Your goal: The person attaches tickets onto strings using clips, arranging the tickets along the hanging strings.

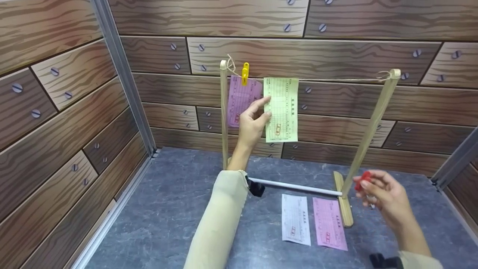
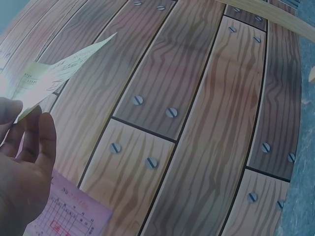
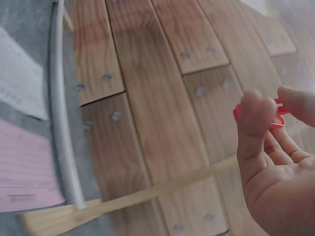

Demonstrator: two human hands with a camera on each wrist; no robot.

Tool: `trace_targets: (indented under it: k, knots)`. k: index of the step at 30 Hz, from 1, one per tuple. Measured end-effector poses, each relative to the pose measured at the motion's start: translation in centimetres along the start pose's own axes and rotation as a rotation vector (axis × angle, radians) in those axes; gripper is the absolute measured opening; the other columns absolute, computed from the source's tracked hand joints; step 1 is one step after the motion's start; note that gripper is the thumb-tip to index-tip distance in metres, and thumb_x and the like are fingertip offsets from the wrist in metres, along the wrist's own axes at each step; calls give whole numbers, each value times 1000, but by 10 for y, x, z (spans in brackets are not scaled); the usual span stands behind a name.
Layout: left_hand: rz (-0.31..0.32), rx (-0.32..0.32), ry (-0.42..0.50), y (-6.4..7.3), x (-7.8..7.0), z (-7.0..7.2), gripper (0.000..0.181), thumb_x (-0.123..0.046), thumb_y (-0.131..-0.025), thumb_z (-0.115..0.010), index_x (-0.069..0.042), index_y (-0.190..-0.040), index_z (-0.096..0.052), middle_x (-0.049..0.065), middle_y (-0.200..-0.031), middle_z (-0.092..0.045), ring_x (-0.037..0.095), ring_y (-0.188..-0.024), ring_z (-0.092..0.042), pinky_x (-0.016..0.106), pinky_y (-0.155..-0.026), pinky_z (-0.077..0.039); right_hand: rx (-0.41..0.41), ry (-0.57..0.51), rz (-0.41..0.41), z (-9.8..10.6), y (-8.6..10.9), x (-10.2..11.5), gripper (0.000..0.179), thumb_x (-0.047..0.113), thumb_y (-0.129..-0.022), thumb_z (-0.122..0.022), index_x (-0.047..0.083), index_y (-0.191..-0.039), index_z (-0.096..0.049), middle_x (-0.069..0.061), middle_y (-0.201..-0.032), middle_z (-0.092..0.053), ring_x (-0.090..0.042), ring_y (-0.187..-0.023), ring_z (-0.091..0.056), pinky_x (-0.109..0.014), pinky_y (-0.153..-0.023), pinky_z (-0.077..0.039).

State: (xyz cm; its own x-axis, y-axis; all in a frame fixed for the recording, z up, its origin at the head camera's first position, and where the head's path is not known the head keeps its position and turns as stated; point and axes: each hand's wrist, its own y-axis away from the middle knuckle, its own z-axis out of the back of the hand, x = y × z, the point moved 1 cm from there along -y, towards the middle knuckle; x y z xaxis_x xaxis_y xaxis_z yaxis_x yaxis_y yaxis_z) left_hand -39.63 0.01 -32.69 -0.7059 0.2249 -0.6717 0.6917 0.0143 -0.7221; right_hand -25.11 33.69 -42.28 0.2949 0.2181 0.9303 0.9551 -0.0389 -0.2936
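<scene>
My left hand [image 1: 254, 125] pinches the left edge of a green printed slip [image 1: 282, 112], whose top edge is level with the string [image 1: 336, 80]. In the left wrist view that slip stands out at an angle from the thumb and fingers. Just left of it, a purple slip [image 1: 242, 95] hangs from the string under a yellow clothespin [image 1: 245, 74], partly behind the left hand. Over at the right post, my right hand [image 1: 388, 198] holds a red clothespin [image 1: 363, 181] between thumb and fingers; the right wrist view shows the red clothespin [image 3: 280, 120] too, partly covered by a finger.
Wooden posts [image 1: 368, 138] carry the string, with a white bar [image 1: 295, 185] joining them low down. A white slip [image 1: 295, 220] and a pink slip [image 1: 329, 224] lie on the dark tabletop [image 1: 157, 209] in front of the bar. Wood-patterned panels [image 1: 336, 56] stand behind.
</scene>
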Motion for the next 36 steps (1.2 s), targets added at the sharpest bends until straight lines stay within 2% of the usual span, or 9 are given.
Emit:
trace_targets:
  k: [5, 10, 16, 20, 23, 26, 32, 36]
  knots:
    - [11, 2, -9, 1, 0, -1, 40, 9, -88, -62, 13, -128, -61, 22, -129, -61, 11, -99, -56, 24, -82, -50, 65, 30, 39, -19, -18, 17, 26, -15, -96, -52, -5, -119, -57, -19, -102, -72, -25, -72, -71, -33, -54, -58]
    - [9, 9, -9, 1, 0, -1, 41, 8, -89, -62, 13, -129, -60, 21, -128, -62, 10, -92, -56, 24, -78, -49, 86, 52, 94, -38, -34, 34, 24, -15, -96, -53, -6, -117, -59, -24, -100, -70, -26, -69, -70, -34, -55, -59]
    - [-2, 11, -15, 0, 1, 0, 42, 7, -88, -62, 13, -130, -60, 22, -130, -61, 10, -102, -56, 26, -84, -50, 128, 146, 130, -65, -53, 58, 23, -12, -95, -58, -6, -117, -61, -22, -98, -72, -27, -67, -70, -35, -57, -59]
    - [-17, 13, -22, 1, 2, 0, 43, 8, -88, -62, 14, -130, -60, 23, -130, -61, 12, -108, -56, 28, -87, -50, 191, 208, 131, -85, -65, 72, 24, -8, -94, -63, -2, -118, -61, -18, -99, -73, -27, -70, -71, -38, -60, -60]
    - [-23, 16, -31, 1, 2, 0, 43, 8, -87, -62, 14, -130, -60, 24, -131, -60, 13, -117, -56, 29, -93, -49, 240, 281, 134, -97, -74, 83, 25, -3, -94, -66, 0, -118, -61, -15, -101, -72, -27, -72, -72, -38, -62, -60]
    - [-20, 28, -40, 1, 2, -1, 44, 8, -87, -62, 13, -131, -59, 24, -133, -60, 13, -118, -55, 29, -94, -49, 259, 391, 159, -108, -83, 97, 26, 2, -94, -69, 1, -119, -62, -13, -101, -71, -26, -74, -71, -37, -62, -60]
    - [-6, 22, -46, 0, 2, 0, 45, 9, -86, -61, 12, -131, -60, 22, -131, -61, 10, -104, -56, 25, -81, -50, 237, 598, 191, -134, -103, 125, 36, 15, -95, -71, 2, -126, -58, -15, -101, -68, -24, -77, -70, -34, -65, -60]
    - [-8, 23, -37, 0, 1, 0, 45, 10, -86, -62, 13, -131, -59, 23, -132, -60, 10, -100, -56, 24, -79, -50, 227, 696, 205, -155, -117, 142, 36, 14, -95, -71, 1, -125, -56, -17, -103, -69, -24, -78, -70, -32, -64, -60]
